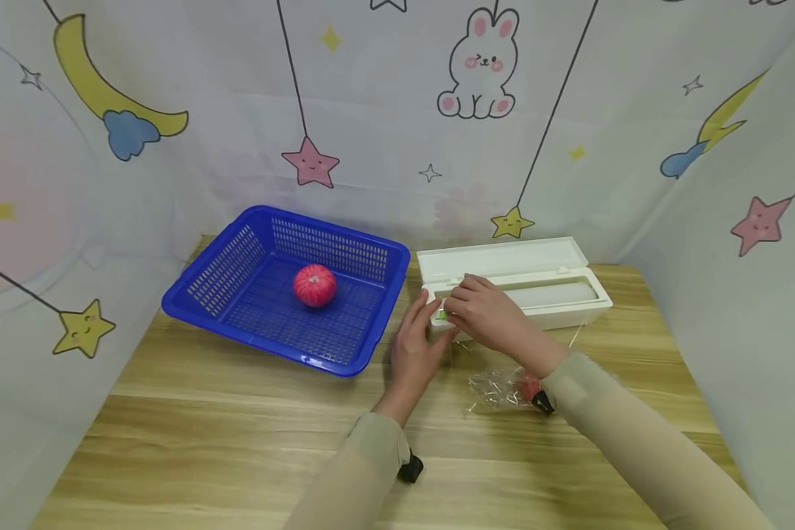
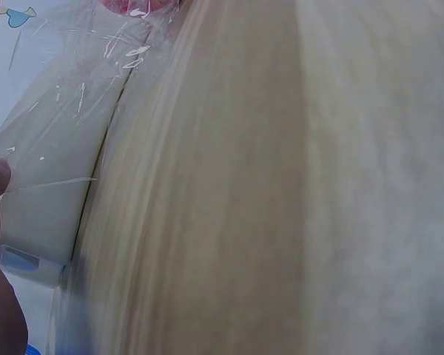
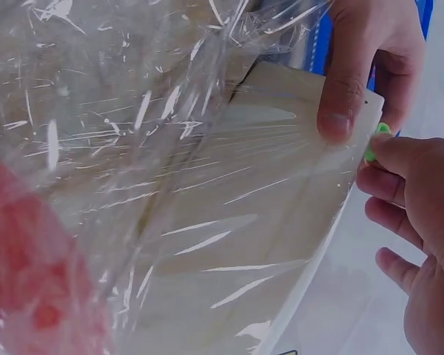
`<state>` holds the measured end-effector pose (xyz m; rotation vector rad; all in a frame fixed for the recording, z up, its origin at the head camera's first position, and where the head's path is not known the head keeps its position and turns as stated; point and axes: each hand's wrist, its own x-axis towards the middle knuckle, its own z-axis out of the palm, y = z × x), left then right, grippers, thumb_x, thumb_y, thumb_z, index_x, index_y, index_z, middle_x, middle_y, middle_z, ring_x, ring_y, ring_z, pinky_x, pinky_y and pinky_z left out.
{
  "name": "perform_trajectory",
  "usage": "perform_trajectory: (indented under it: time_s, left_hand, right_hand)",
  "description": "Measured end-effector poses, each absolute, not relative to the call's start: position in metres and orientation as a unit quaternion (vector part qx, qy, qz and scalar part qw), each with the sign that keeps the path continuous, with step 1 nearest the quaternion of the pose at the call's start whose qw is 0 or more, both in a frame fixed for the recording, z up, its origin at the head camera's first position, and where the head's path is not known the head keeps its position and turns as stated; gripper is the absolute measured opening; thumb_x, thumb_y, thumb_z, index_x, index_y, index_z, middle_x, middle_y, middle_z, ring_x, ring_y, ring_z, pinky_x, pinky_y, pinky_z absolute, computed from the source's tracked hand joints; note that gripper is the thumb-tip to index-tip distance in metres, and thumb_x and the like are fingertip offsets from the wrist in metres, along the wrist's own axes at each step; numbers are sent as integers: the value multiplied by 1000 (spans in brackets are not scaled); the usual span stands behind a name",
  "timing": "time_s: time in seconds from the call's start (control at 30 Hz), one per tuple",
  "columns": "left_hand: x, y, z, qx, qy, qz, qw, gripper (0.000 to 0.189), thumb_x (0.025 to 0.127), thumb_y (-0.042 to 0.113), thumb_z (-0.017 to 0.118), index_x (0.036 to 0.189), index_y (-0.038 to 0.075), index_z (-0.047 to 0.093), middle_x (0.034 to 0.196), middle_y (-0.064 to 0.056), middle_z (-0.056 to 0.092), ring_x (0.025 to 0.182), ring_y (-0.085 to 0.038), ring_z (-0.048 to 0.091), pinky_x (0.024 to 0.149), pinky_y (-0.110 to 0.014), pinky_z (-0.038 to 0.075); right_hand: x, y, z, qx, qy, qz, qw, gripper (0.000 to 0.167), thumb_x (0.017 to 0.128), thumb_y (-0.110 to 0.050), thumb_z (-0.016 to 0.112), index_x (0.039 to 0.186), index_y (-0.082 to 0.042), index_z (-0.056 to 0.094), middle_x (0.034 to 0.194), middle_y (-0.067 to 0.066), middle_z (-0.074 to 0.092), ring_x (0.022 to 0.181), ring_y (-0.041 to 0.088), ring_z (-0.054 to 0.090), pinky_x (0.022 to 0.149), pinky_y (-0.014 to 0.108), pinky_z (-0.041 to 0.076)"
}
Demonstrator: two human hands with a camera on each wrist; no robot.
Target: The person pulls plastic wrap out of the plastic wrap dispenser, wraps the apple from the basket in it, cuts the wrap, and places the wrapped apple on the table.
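Observation:
A white cling film dispenser point(image 1: 503, 258) lies with its lid raised, the film roll point(image 1: 550, 295) showing inside. My left hand point(image 1: 416, 355) grips its left end, thumb on the front wall and fingers round the corner. Between thumb and forefinger, my right hand point(image 1: 493, 318) pinches the small green slide cutter point(image 3: 378, 137) at that same end. Clear cling film point(image 3: 207, 222) hangs over the front of the dispenser and runs onto the table. Crumpled film covers a red apple point(image 1: 528, 384), partly hidden by the right wrist.
Left of the dispenser stands a blue plastic basket point(image 1: 230, 271) with another red apple point(image 1: 314, 285) inside. The wooden table point(image 1: 205, 442) meets a patterned cloth point(image 1: 384, 110) at the back and sides. Black wrist straps hang below both sleeves.

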<state>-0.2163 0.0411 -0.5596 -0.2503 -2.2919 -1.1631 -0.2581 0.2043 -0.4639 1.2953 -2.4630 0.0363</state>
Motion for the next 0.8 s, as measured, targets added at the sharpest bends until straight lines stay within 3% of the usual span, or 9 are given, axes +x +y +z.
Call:
perform_trajectory:
  time_s: [0.33, 0.8]
  left_hand:
    - [-215, 41, -556, -95, -851, -444, 262, 60, 84, 28, 94, 137, 13, 71, 153, -11, 60, 139, -31, 60, 102, -46, 56]
    - [-215, 41, -555, -84, -855, -450, 241, 60, 86, 31, 91, 140, 14, 70, 154, -10, 59, 139, -31, 60, 104, -47, 56]
  right_hand:
    - [-260, 216, -459, 465, -869, 8, 166, 13, 93, -10, 83, 96, -8, 71, 99, 4, 74, 105, 30, 68, 113, 53, 48]
    - [-264, 270, -453, 446, -884, -10, 143, 12, 94, -10, 82, 94, -9, 69, 93, 4, 69, 92, 29, 60, 104, 49, 52]
